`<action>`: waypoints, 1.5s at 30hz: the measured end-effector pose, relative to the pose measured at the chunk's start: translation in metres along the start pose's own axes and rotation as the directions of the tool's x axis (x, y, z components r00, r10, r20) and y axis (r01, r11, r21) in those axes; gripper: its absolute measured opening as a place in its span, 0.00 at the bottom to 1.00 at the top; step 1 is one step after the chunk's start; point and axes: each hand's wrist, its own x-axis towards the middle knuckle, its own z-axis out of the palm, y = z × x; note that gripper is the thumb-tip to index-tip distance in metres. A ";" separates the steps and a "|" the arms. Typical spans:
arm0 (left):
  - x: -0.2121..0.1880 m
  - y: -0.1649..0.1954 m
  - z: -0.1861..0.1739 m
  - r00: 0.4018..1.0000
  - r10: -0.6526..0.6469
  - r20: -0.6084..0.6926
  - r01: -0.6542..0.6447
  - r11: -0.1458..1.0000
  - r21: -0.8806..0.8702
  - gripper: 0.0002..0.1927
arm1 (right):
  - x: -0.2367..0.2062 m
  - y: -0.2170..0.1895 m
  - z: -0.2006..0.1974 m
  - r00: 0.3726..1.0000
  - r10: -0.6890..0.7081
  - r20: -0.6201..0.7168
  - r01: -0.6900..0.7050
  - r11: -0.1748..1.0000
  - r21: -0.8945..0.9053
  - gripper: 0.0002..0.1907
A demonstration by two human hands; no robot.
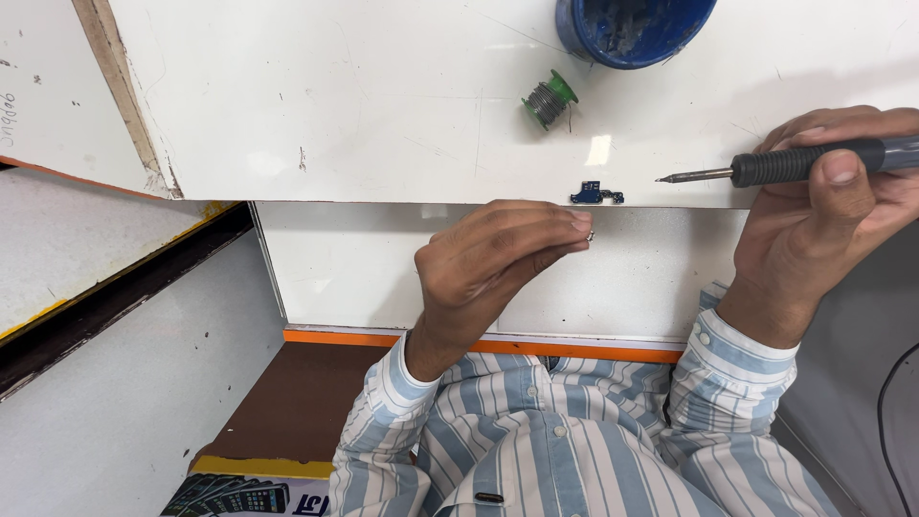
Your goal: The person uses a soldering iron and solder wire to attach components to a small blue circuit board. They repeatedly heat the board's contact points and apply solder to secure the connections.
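A white worktop fills the upper part of the view, scuffed and marked, with its front edge running across just above the hands and an orange strip along the panel below it. Near that front edge lies a small blue circuit board, flat on the white surface. Further back stand a green spool of solder wire and, at the top edge of the view, a round blue tub with grey residue inside.

The right hand comes in from the right, wrist bent, sleeve of a blue and white striped shirt buttoned at the cuff. Its fingers are wrapped closed around the black grip of a soldering iron, thumb pressed on top. The iron lies almost level, its metal tip pointing left toward the circuit board but apart from it, hanging over the worktop.

The left hand is raised in front of the worktop's edge, just below the board, wrist cocked back and knuckles turned up. Its fingers are curled in, thumb and forefinger pinched narrow on a tiny metal part at the fingertips; what the part is cannot be told. The pinch sits just beneath the circuit board, not touching it
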 end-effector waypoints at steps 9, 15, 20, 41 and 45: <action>-0.001 -0.007 -0.005 0.995 -0.104 0.006 0.103 0.993 0.056 0.14 | 0.000 0.003 -0.002 1.000 0.005 0.004 -0.005 1.000 0.007 0.18; 0.002 -0.008 -0.006 0.994 -0.111 0.012 0.110 0.992 0.054 0.14 | 0.000 0.002 0.000 1.000 0.011 0.011 -0.012 1.000 0.019 0.19; 0.007 -0.003 -0.005 0.995 -0.058 0.087 0.039 0.979 0.199 0.15 | 0.001 -0.003 0.004 1.000 -0.003 0.030 0.003 1.000 0.010 0.19; 0.013 -0.008 -0.015 0.989 -0.011 0.149 -0.081 0.798 0.598 0.15 | -0.001 -0.007 0.005 1.000 0.021 0.005 -0.021 1.000 0.002 0.20; 0.016 -0.009 -0.018 0.985 -0.031 0.168 -0.080 0.785 0.614 0.14 | 0.003 -0.006 0.007 0.999 0.031 0.011 -0.032 0.999 0.014 0.20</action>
